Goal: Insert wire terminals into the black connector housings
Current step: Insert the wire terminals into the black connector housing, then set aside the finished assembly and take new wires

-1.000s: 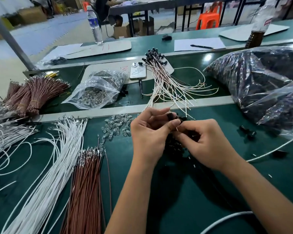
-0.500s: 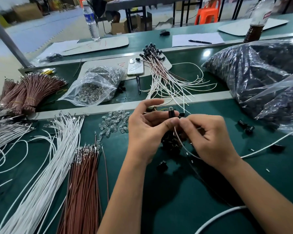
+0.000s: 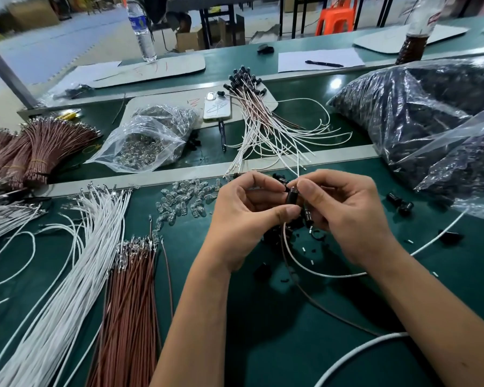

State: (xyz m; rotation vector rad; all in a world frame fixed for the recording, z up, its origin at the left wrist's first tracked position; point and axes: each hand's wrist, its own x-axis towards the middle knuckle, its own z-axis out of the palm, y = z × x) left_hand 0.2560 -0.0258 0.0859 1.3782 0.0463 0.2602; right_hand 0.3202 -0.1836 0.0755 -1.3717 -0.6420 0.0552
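- Far left: tied bundles of brown wires (image 3: 37,152) on the green table (image 3: 263,344), ends fanned upward.
- Below those: a loose sheaf of white wires (image 3: 76,263) running diagonally toward the near edge, metal ends pointing away.
- Just beside it on the right: a flat stack of brown wires (image 3: 129,303), metal tips bunched at the top.
- Behind, past the pale divider strip: a clear bag of small metal parts (image 3: 140,143), mouth open.
- In front of the strip: a scatter of small clear bulbs (image 3: 185,199) (loose, not bagged).
- Further back, middle: a phone (image 3: 218,105) lying flat, and next to it a fan of finished wires (image 3: 263,124) with black caps at the far end.
- Centre: left hand (image 3: 246,219), fingers curled, thumb and fingertips pinching the black housing (image 3: 292,196) from the left.
- Held upright between both hands above a small pile of black housings (image 3: 280,233), with a white wire (image 3: 305,263) and a brown wire (image 3: 319,300) trailing down from it onto the table.
- Right hand (image 3: 347,213), fingers curled, thumb pressed on the housing's right side, pinching it too.
- Far right: two large clear bags of black parts (image 3: 419,113), a few loose black pieces (image 3: 400,202) just in front.
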